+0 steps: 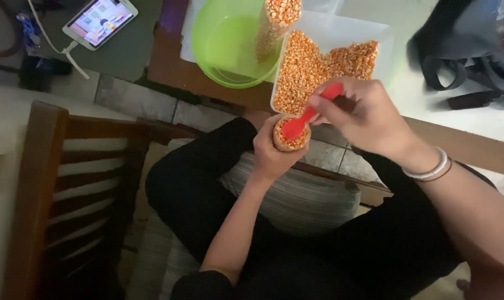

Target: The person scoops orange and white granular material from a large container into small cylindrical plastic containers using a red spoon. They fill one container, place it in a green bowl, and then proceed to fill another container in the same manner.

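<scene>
We see the left hand wrapped around a small clear bag, round at its mouth and packed to the brim with dry orange-yellow kernels; the fingers close about its sides just below the near edge of the table. The right hand pinches the handle of a red plastic spoon between thumb and fingertips, and the smooth oval bowl of the spoon rests on the grains at the bag's mouth. A pale bangle and a thin dark band ring the right wrist.

On the table, at its near edge, we find a shallow rectangular tray of translucent plastic, its floor covered by a grainy heap of the same kernels. Beside the tray's left edge sits a glossy round green bowl, and a tall filled bag of kernels leans inside it. A dark bag with straps lies toward the table's right side.

Left of the person's lap stands a wooden chair with slats, and a lit tablet lies at the top left
</scene>
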